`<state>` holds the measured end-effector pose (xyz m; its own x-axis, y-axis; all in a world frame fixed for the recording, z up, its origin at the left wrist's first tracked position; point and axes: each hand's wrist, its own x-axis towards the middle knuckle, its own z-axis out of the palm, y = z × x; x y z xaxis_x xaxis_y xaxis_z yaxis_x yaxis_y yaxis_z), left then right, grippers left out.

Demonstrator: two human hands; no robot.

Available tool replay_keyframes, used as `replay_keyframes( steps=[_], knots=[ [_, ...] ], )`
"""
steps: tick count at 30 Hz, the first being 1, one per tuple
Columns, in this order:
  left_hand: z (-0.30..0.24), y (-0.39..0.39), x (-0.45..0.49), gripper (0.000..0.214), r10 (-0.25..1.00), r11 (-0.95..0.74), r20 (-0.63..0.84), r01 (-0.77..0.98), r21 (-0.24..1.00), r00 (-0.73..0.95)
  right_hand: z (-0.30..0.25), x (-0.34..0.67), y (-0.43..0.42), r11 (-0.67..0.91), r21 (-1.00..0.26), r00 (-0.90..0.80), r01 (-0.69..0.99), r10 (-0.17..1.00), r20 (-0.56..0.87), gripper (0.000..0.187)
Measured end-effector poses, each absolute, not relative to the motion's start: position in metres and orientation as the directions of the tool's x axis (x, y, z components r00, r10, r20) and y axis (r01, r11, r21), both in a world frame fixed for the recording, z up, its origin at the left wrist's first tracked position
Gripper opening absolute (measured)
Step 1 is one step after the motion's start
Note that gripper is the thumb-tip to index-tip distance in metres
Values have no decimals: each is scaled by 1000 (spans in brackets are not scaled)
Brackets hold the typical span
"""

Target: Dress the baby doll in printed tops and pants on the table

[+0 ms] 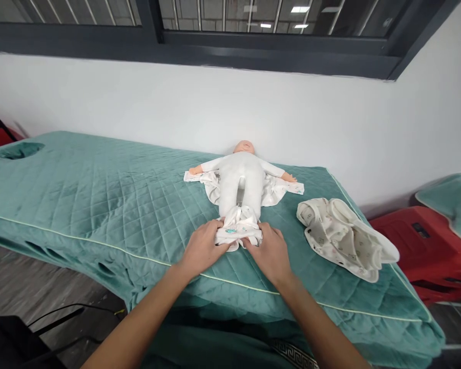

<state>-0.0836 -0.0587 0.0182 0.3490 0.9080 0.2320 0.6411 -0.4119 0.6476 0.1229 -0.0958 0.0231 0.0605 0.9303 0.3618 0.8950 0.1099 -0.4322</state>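
A baby doll (241, 171) with a white cloth body lies on its back, head toward the wall and legs toward me. Beneath its outspread arms is a white printed baby top (274, 188), its sleeves spread to both sides. Around the doll's feet sits a bunched white printed baby garment (238, 231), probably pants. My left hand (204, 247) pinches its left edge, with the thumb in front. On the opposite edge, my right hand (268, 251) grips the same cloth. The doll's feet are hidden by the fabric.
The doll rests on a bed (111, 189) with a quilted green cover. To the right lies a crumpled white patterned cloth item (341, 236). Beyond the bed's right end stands a red plastic stool (426, 246). A white wall (138, 102) with a dark window frame (253, 54) runs behind.
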Motion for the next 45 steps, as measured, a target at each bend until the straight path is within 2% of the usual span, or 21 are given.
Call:
replay_keyframes(
  steps=[3, 7, 11, 14, 16, 18, 22, 26, 29, 32, 34, 37, 41, 45],
  knots=[
    [19, -63, -84, 21, 906, -414, 221, 639, 649, 362, 23, 126, -104, 87, -397, 60, 914, 937, 345, 10],
    [37, -78, -94, 18, 906, -334, 66, 610, 718, 418, 37, 126, -124, 130, -412, -19, 902, 964, 264, 7],
    [78, -84, -111, 17, 851, -218, -150, 597, 772, 504, 74, 129, -132, 73, -603, -77, 794, 997, 19, 25],
    [116, -74, -124, 36, 738, -234, -279, 621, 748, 614, 109, 137, -124, 31, -806, -277, 591, 947, -166, 42],
    [141, -63, -133, 43, 659, -308, -324, 637, 707, 679, 134, 146, -111, 59, -876, -453, 478, 871, -189, 47],
    [167, -52, -142, 47, 601, -380, -331, 625, 682, 727, 160, 154, -94, 127, -887, -595, 445, 782, -186, 46],
    [219, -39, -154, 49, 621, -478, -262, 622, 619, 738, 215, 164, -63, 317, -824, -743, 470, 646, -175, 41],
    [260, -35, -150, 36, 675, -553, -203, 668, 498, 709, 260, 155, -49, 437, -669, -685, 602, 713, -151, 47],
    [278, -33, -136, 30, 754, -595, 24, 666, 451, 657, 281, 139, -50, 458, -629, -655, 628, 748, -110, 52],
    [285, -33, -123, 19, 748, -656, 347, 552, 515, 565, 294, 125, -52, 452, -662, -650, 598, 757, -70, 45],
    [288, -32, -119, 15, 733, -672, 456, 438, 597, 504, 301, 121, -51, 428, -706, -618, 564, 786, -16, 37],
    [288, -30, -117, 17, 723, -664, 484, 299, 686, 493, 308, 119, -47, 421, -779, -544, 464, 830, 124, 32],
    [286, -23, -112, 27, 719, -632, 477, 190, 752, 505, 315, 119, -41, 485, -811, -489, 328, 821, 293, 32],
    [282, -16, -106, 22, 795, -536, 443, 140, 832, 414, 321, 120, -44, 521, -772, -493, 366, 811, 314, 32]
  ],
)
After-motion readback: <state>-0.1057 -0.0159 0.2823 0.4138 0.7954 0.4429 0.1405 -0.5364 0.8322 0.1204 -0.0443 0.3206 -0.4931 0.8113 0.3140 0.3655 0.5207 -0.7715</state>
